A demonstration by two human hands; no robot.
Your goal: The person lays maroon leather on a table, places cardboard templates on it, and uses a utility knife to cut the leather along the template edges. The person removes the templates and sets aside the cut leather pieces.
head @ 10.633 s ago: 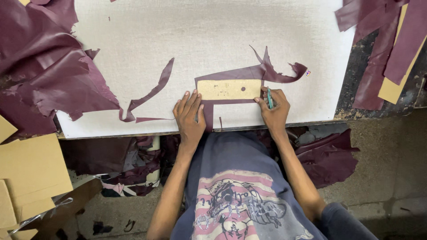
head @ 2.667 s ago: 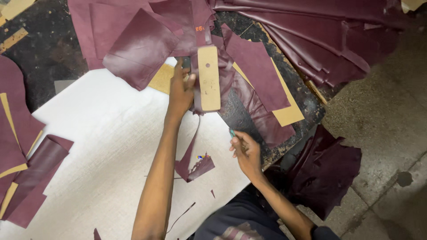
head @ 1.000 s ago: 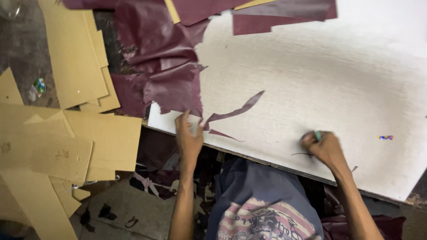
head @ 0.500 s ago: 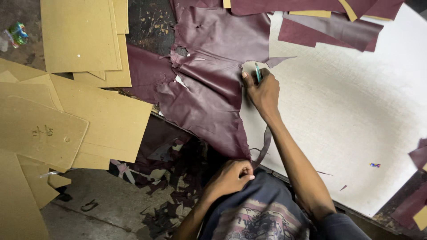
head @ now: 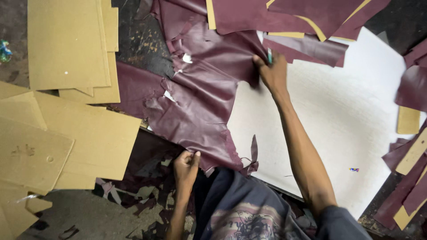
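Observation:
A large, ragged sheet of dark maroon leather lies across the left edge of the white cutting board and hangs over its near side. My left hand pinches the sheet's lower edge below the board. My right hand reaches out over the board and presses on the sheet's far right part, with a slim teal-handled tool held between the fingers.
Tan cardboard sheets are stacked at the left and lower left. More maroon leather pieces with tan pattern strips lie along the top and at the right edge. Leather offcuts litter the floor below.
The view has swung from the board's near edge to the left pile. My right hand reached up onto the big leather sheet and my left hand took hold of its lower edge.

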